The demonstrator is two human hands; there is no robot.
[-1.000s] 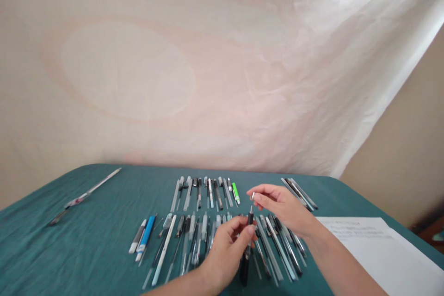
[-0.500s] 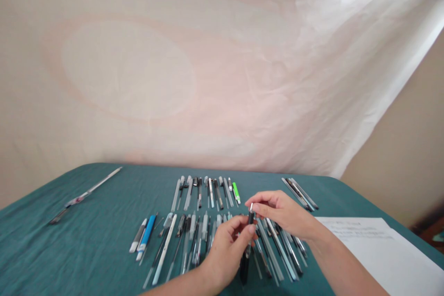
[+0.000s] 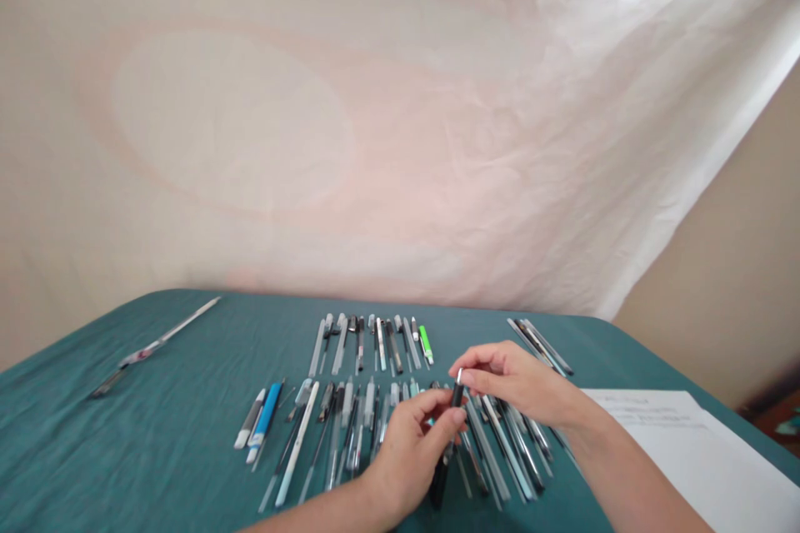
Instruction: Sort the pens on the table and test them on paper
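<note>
Black pen [image 3: 439,485], held near-upright and slightly tilted above the near edge of the counter [image 3: 156,450], is the item under work. The left hand [image 3: 416,441] is closed round its barrel; whether the lower end touches the counter, I cannot tell. The right hand [image 3: 516,383] pinches the silver tip [image 3: 460,376] at the upper end between thumb and fingers. The hands are close together, one above the other, both clamped on the same item.

Step in hand, in my judgement: work on the tip, in line with the barrel. Whether it is being seated or loosened is not evident. Next move, as I judge it, calls for a firm left grip and a small, straight turn by the right fingers; a skewed tip could bind or slip.

Around and behind the hands lies a near row of pens and parts [image 3: 298,441], a blue pen [image 3: 266,420] towards its left end. Printed sheets [image 3: 700,450] lie to the right. Farther back: a second, shorter row, ending in a green piece [image 3: 426,343].
</note>
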